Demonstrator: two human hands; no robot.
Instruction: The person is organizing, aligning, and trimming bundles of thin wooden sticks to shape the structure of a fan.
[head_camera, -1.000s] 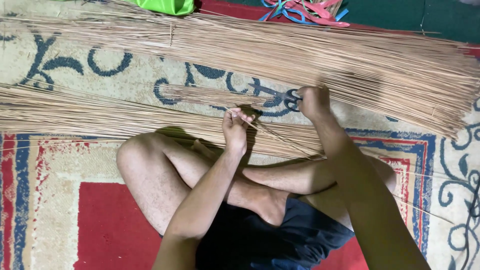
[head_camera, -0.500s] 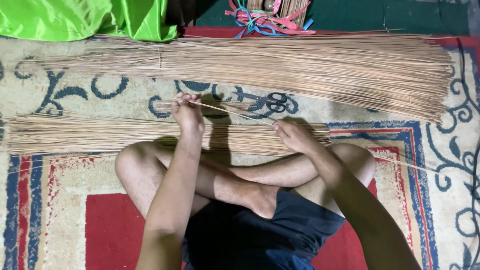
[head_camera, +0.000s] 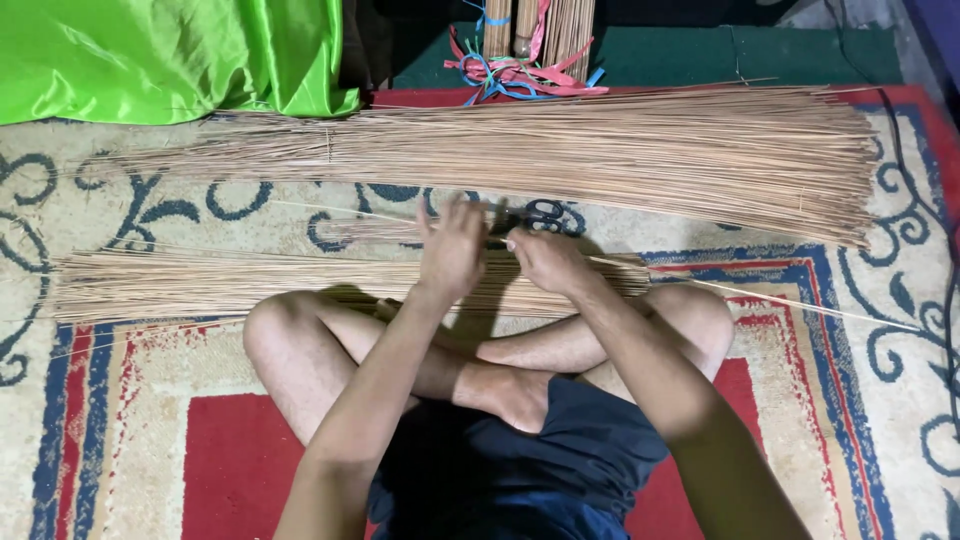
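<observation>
**Hands working a thin stick over a patterned rug**

Patterned rug (head_camera: 120, 420) in red, blue and cream covered the floor, where a person sat cross-legged, seen from above. Both hands met just ahead of the knees. The left hand (head_camera: 452, 250) was raised with fingers half spread, its grip narrow and seemingly pinched on a single thin stick (head_camera: 340, 210) that ran out to its left. The right hand (head_camera: 545, 262) lay curled close beside it, almost touching; whether its grip held anything could not be told, since the fingers hid the palm.

Directly beneath both hands lay the near bundle of sticks (head_camera: 200, 283), a flat sheaf stretching far to the left of the grip. Beyond the hands, further from the body, lay the far bundle of sticks (head_camera: 620, 150), larger and fanning wide to the right. A loose stick (head_camera: 800, 305) trailed out right of the right hand. Green cloth (head_camera: 160, 55) and coloured ribbons (head_camera: 520, 75) sat well beyond the grip.

Doing this well would likely mean pinching lightly near the stick's end, keeping it straight so it did not snap, and steadying it with the other hand.
</observation>
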